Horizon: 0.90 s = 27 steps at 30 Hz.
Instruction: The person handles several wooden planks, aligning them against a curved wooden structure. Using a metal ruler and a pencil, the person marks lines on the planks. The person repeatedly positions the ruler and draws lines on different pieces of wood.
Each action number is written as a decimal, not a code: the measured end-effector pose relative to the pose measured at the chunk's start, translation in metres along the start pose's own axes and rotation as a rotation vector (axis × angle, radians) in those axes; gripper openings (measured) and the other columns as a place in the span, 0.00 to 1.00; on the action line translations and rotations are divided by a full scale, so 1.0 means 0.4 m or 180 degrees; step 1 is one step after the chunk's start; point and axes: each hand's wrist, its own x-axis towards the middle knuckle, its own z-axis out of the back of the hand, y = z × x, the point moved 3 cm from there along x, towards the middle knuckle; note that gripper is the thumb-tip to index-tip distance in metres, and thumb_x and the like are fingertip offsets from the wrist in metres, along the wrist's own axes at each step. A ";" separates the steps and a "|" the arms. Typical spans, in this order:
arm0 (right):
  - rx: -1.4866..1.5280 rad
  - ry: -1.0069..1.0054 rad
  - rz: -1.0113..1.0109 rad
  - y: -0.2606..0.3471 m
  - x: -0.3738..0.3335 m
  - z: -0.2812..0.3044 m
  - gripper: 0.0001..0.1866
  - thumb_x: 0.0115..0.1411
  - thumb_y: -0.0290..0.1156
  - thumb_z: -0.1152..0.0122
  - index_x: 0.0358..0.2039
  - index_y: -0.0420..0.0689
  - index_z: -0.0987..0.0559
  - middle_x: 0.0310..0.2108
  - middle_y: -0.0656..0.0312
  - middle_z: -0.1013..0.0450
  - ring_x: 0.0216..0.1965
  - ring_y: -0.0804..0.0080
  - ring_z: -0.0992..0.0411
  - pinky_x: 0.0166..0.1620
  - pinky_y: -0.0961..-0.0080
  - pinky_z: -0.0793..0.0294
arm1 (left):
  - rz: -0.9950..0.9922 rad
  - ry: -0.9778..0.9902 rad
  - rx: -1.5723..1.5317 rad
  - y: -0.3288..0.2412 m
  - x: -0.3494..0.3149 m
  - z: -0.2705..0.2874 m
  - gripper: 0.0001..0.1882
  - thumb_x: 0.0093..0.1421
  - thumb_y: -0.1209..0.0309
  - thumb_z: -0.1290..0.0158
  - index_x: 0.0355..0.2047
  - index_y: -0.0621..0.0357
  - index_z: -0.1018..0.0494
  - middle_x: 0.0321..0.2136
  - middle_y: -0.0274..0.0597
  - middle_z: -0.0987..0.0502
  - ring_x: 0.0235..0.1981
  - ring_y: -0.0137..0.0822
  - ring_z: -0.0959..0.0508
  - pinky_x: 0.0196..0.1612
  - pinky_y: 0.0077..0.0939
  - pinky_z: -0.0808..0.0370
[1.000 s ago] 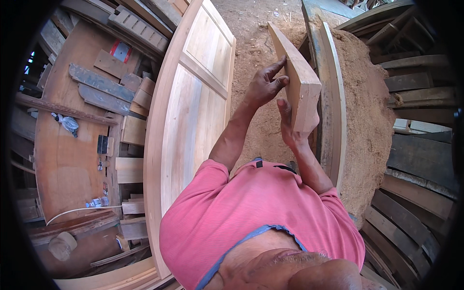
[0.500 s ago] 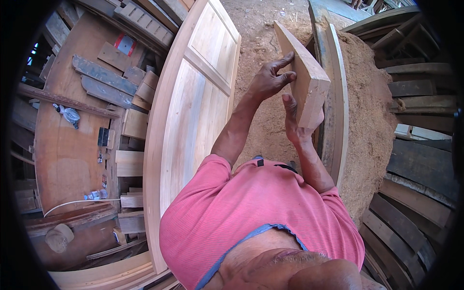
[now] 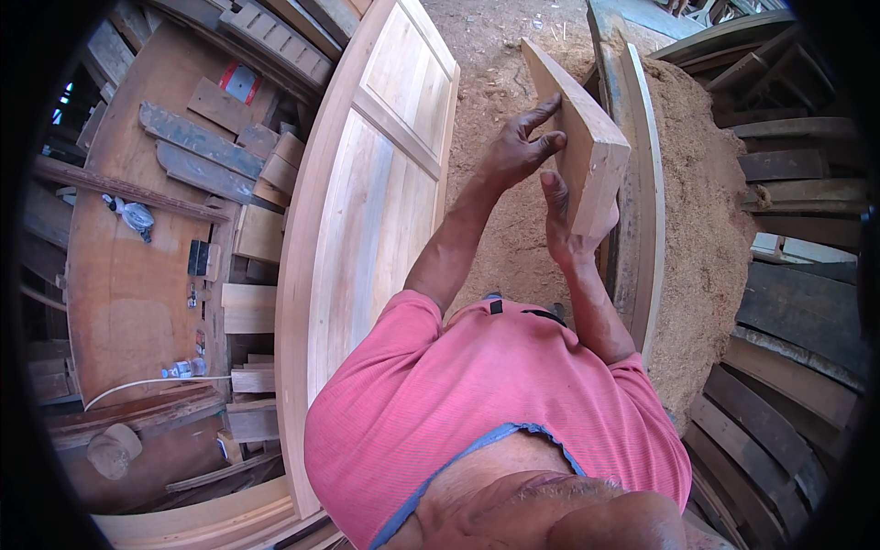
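A thick, pale wooden board (image 3: 587,128) is held up in front of me, its near end grain tilted toward me and its far end pointing away. My left hand (image 3: 522,147) grips its left side, thumb and a finger showing against the wood while the other fingers are hidden. Lower down, my right hand (image 3: 566,220) holds the near end from beneath, its thumb on the left face and its fingers mostly behind the board. To the left of both arms lies a panelled wooden door (image 3: 367,202).
A long upright plank (image 3: 647,183) runs along the right, beside a heap of sawdust (image 3: 697,247). Stacked dark boards (image 3: 793,312) fill the far right. On the left, a plywood sheet (image 3: 137,293) bears offcuts, a plastic bag (image 3: 137,220) and a small bottle (image 3: 183,368).
Almost nothing differs. The board and both hands sit slightly further right in the picture, as does most of the scene; the grip is the same.
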 end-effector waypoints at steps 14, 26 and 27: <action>0.0827 0.2718 -0.1869 -0.077 -0.089 0.202 0.40 0.74 0.41 0.40 0.76 0.31 0.43 0.70 0.43 0.33 0.69 0.51 0.30 0.69 0.57 0.29 | 0.1434 -0.0103 -0.5511 0.215 -0.272 -0.107 0.31 0.75 0.53 0.50 0.67 0.66 0.33 0.61 0.61 0.23 0.67 0.54 0.25 0.75 0.63 0.35; 0.2473 0.0919 -0.4783 -0.228 -0.391 0.200 0.26 0.77 0.41 0.45 0.64 0.33 0.28 0.53 0.48 0.20 0.50 0.59 0.17 0.56 0.54 0.16 | 0.2732 -0.0349 -0.1772 0.229 -0.376 -0.078 0.26 0.67 0.75 0.43 0.60 0.83 0.35 0.51 0.65 0.22 0.49 0.53 0.15 0.54 0.47 0.14; 0.2626 0.0787 -0.4770 -0.226 -0.401 0.193 0.26 0.77 0.42 0.45 0.64 0.34 0.28 0.53 0.49 0.20 0.51 0.58 0.17 0.57 0.54 0.16 | 0.2690 -0.0276 -0.1706 0.217 -0.369 -0.078 0.27 0.67 0.73 0.43 0.60 0.81 0.35 0.51 0.63 0.22 0.50 0.50 0.15 0.54 0.45 0.14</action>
